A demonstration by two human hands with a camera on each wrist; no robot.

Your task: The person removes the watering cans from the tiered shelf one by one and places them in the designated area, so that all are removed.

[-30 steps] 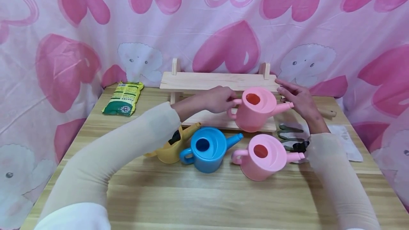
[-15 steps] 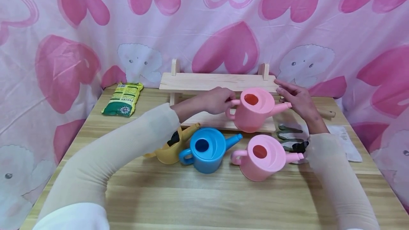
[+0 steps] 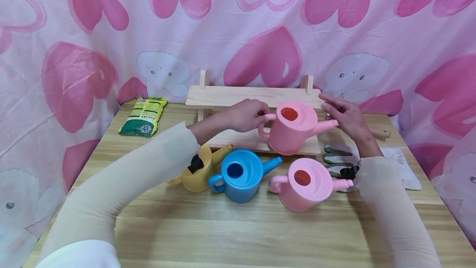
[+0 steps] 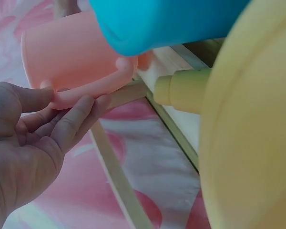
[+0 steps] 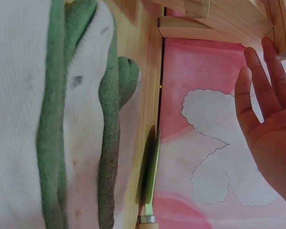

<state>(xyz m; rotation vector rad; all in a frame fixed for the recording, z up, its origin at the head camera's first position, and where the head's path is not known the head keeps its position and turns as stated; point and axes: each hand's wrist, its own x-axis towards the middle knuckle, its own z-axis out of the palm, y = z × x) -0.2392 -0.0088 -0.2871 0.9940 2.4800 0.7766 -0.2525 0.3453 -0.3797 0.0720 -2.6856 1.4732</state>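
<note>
My left hand (image 3: 245,115) pinches the handle of a coral-pink watering can (image 3: 293,135) between thumb and fingertips, as the left wrist view (image 4: 86,93) shows up close. The can stands upright, its base overlapping the lower board (image 3: 238,139) of a small two-tier wooden shelf and its spout pointing right. My right hand (image 3: 347,119) has its fingers stretched out, fingertips at the right end of the upper board (image 3: 253,96). In front of the shelf are a yellow watering can (image 3: 198,175), partly behind my left sleeve, a blue one (image 3: 241,177) and a lighter pink one (image 3: 305,185).
A yellow-green packet (image 3: 144,116) lies at the back left. Beside my right forearm is a white glove with green trim (image 5: 81,119). A wooden-handled garden tool (image 5: 151,181) lies behind it. A heart-printed curtain (image 3: 171,24) hangs behind the table.
My left hand and the coral-pink can have shifted slightly left, and the left forearm has drawn back a little. My right hand stays at the shelf end.
</note>
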